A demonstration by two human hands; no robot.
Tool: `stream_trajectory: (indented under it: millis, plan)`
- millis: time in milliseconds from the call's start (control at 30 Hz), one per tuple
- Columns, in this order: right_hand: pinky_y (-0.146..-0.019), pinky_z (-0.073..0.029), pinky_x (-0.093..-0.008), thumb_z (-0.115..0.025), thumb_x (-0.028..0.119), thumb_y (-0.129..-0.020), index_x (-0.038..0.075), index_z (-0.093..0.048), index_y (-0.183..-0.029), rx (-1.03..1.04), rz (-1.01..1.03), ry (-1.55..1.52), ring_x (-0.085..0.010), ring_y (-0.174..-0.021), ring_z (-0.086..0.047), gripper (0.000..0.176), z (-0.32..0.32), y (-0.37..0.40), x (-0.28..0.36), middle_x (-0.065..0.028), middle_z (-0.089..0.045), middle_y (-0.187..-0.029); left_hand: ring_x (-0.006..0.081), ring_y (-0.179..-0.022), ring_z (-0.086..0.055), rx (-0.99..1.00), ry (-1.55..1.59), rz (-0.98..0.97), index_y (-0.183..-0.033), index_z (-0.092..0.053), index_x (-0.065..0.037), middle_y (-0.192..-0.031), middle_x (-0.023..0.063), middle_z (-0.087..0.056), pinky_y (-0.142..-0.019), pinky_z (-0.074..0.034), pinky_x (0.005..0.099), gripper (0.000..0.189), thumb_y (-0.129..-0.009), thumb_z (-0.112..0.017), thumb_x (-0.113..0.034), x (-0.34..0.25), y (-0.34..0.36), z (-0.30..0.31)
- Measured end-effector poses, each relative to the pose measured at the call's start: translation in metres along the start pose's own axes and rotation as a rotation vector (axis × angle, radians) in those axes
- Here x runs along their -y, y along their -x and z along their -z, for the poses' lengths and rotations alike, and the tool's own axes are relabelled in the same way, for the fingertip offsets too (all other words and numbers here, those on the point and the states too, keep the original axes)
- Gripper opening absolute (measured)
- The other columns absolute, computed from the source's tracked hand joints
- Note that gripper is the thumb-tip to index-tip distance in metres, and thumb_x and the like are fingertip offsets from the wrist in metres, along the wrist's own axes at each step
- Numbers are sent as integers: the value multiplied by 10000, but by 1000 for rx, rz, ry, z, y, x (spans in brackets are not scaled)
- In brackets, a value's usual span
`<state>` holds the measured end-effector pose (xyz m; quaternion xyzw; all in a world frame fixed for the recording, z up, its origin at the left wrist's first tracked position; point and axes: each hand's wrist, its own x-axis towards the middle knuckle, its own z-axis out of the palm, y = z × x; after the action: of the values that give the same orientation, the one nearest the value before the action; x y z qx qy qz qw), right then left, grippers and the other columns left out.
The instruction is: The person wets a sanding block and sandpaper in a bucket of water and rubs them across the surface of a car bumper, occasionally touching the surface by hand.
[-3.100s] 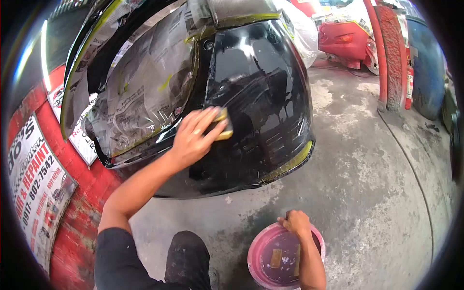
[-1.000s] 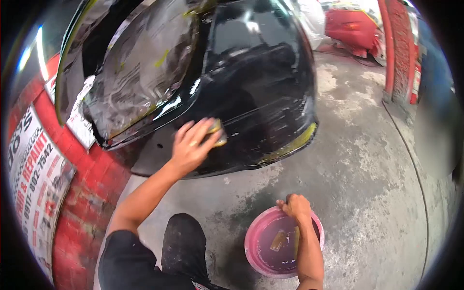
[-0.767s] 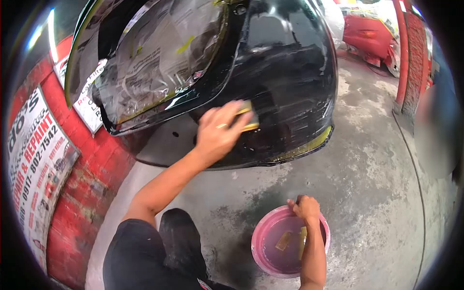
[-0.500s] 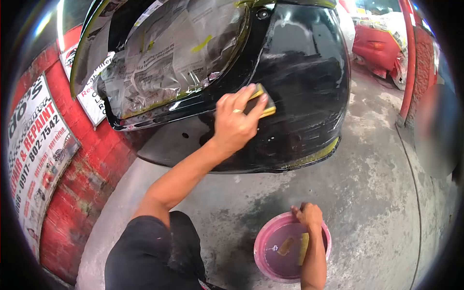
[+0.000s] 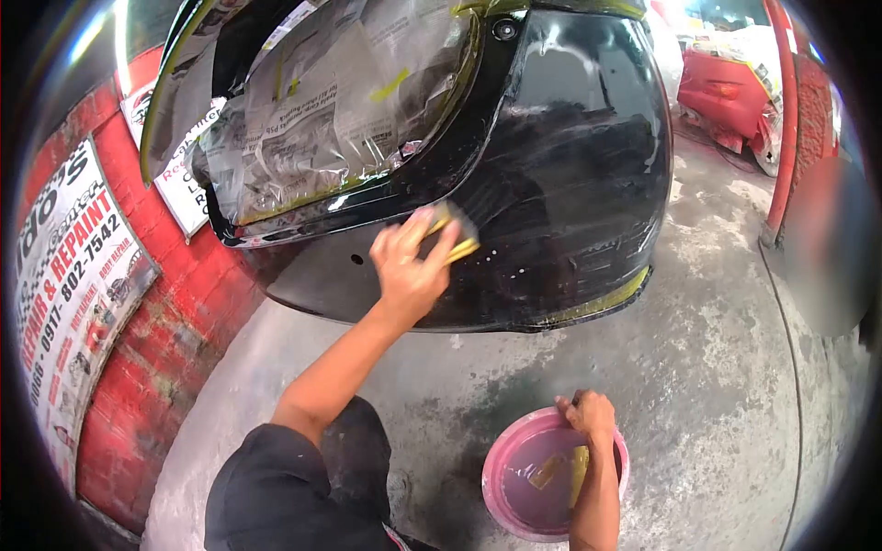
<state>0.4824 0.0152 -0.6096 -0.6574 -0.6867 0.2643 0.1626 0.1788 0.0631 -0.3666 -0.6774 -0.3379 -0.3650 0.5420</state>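
A curved, glossy black body panel (image 5: 579,174) fills the upper middle of the head view, with pale wet streaks and a few white droplets. My left hand (image 5: 411,268) is closed around a yellow and dark sanding pad (image 5: 464,249), which lies against the panel's lower part; motion blurs the pad's far edge. Low on the right, my right hand (image 5: 588,415) grips the far rim of a pink basin (image 5: 493,462). Inside the basin, cloudy water surrounds a small tan piece (image 5: 546,471) and a yellowish strip (image 5: 579,470); my forearm partly covers the strip.
Newspaper and clear plastic (image 5: 340,110), edged with yellow tape, cover the panel's recess. A banner (image 5: 78,303) hangs on the red brick wall (image 5: 165,354). Right of the panel are a red post (image 5: 783,138) and a red vehicle part (image 5: 721,92). A blurred figure (image 5: 831,248) is farther right.
My left hand and the sanding pad have moved left and downward across the black panel. My right hand still holds the basin's rim. The view has shifted slightly.
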Motion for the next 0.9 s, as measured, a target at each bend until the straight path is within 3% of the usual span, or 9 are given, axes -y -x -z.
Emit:
stream_trajectory:
  millis: [133,167,267,367,467,600,700,800,900]
  plan:
    - [-814,-536,-492,-668,520,-853,21,-745,-867,-35,1,2,-435,-871,-689,505,2,1,2,-253,-707,-848,256,-1203,-570,0,58,-74,-1139,-744,-164,-1330,131,-590,-972,-393,455,456,-694,-734,-69,9,0,-1]
    - [-814,-537,-492,-671,525,-851,23,-746,-874,-26,-1,5,-435,-871,-689,508,4,0,4,-252,-707,-849,313,-1194,-549,1,84,-151,-1216,-716,-154,-1360,160,-567,-996,-388,487,591,-632,-767,-76,2,-36,-9]
    - [-821,-536,-494,-671,536,-849,25,-748,-877,1,7,-41,-435,-879,-689,517,4,0,4,-250,-709,-865,320,-1213,-537,-11,152,-136,-1278,-663,-168,-1351,141,-560,-1002,-397,481,615,-680,-787,-98,-31,-119,-36]
    - [-819,-539,-493,-671,534,-851,26,-750,-872,-23,4,-3,-432,-875,-690,515,1,0,1,-244,-712,-862,274,-1240,-558,68,58,-121,-1260,-682,-170,-1345,138,-572,-968,-398,464,606,-670,-782,-76,-14,-79,-7]
    - [-814,-541,-491,-673,537,-847,22,-749,-861,-24,3,-12,-430,-872,-691,521,1,0,1,-243,-713,-863,303,-1151,-571,33,39,-85,-1191,-724,-148,-1344,141,-571,-950,-395,449,561,-638,-785,-73,3,-13,-5]
    - [-837,-536,-494,-667,522,-861,30,-755,-880,-15,-3,-17,-427,-899,-691,501,5,1,3,-246,-715,-893,315,-1144,-545,-14,48,-40,-1245,-687,-141,-1355,149,-556,-984,-373,462,575,-680,-769,-79,-28,-132,-27]
    - [-831,-537,-494,-663,526,-865,26,-754,-876,-16,-3,-47,-429,-901,-690,509,10,4,6,-250,-713,-891,306,-1156,-540,-20,42,-41,-1262,-675,-147,-1360,145,-558,-1009,-360,455,582,-691,-771,-93,-25,-117,-22]
    - [-821,-538,-495,-661,531,-868,25,-753,-877,7,10,-39,-428,-902,-690,514,5,6,1,-251,-712,-890,299,-1184,-580,27,21,-64,-1210,-696,-136,-1336,149,-576,-1044,-369,485,495,-719,-737,-90,-10,-26,-10]
    - [-811,-540,-493,-666,535,-865,27,-753,-877,-13,16,-7,-422,-903,-692,516,6,0,-1,-247,-714,-899,288,-1190,-576,-26,-24,-139,-1208,-696,-125,-1332,158,-576,-1097,-343,509,472,-738,-713,-85,-16,-91,-16]
